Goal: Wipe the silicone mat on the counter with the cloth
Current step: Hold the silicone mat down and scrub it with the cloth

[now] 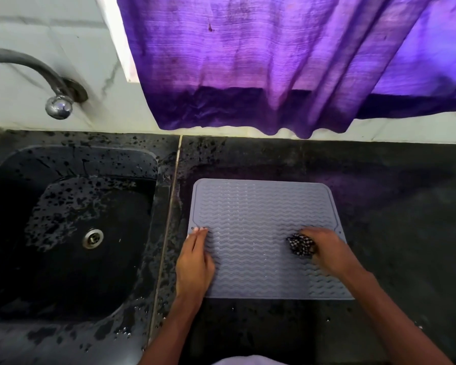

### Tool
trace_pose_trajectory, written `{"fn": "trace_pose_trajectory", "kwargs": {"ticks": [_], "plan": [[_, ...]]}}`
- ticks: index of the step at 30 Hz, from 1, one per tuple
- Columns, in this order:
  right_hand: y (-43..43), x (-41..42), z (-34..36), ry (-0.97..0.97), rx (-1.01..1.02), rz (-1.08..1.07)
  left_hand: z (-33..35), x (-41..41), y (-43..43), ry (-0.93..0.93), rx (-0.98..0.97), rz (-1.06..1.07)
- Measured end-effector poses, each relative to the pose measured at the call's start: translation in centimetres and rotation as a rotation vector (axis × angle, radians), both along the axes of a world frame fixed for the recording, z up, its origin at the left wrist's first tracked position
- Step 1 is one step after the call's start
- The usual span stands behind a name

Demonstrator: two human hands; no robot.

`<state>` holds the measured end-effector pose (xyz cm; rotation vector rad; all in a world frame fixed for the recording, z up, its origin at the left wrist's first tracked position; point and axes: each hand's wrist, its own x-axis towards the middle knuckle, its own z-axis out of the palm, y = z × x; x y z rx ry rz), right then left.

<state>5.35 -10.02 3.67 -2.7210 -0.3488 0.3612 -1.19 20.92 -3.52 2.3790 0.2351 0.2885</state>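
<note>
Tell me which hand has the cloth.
The right hand: it grips the bunched speckled cloth on the mat. The left hand lies flat on the mat's left edge, holding nothing.

The right hand [324, 248] covers part of the cloth [299, 245], and the tap [37, 72] is cut off at the left edge.

Only two arms and a strip of clothing show of the person. The left hand [195, 262], at the left edge of the grey wavy-ribbed silicone mat [261, 206], has slim fingers with short, pale nails that catch the light. The right hand [327, 248], near the mat's right edge, shows only its back and knuckles. The left forearm [169, 333] and right forearm [395, 320] are bare below the mat. Between them, below the mat's near edge, a pale lilac-white garment [244, 360] shows as a soft rounded fold.
</note>
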Motion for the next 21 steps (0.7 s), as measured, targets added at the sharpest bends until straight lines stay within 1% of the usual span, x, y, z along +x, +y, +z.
{"fn": "trace_pose_trajectory", "kwargs": {"ticks": [2,4,8,11,14,16,18,21], "plan": [[-1.7,0.3,-0.2,0.024,0.010,0.006,0.6,0.3,-0.2,0.010,0.069,0.016],[-2.4,0.8,-0.2,0.041,0.004,-0.003,1.6,0.8,-0.4,0.036,0.177,0.018],[-0.4,1.8,0.1,0.031,0.112,-0.001,1.5,1.5,0.0,0.033,0.329,-0.064],[3.7,2.1,0.9,0.025,0.233,0.077,0.8,1.2,0.1,-0.001,0.335,-0.066],[7.6,2.1,0.2,0.023,0.266,0.226,0.7,1.1,0.1,-0.043,0.353,-0.073],[9.2,1.7,-0.2,-0.025,0.227,0.307,0.4,1.3,0.2,-0.088,0.368,-0.128],[9.8,1.1,-0.4,-0.080,0.163,0.329,-0.2,1.5,0.5,-0.111,0.359,-0.185],[8.7,1.0,-0.6,-0.044,0.159,0.318,-0.7,1.7,0.7,-0.074,0.297,-0.189]]}}
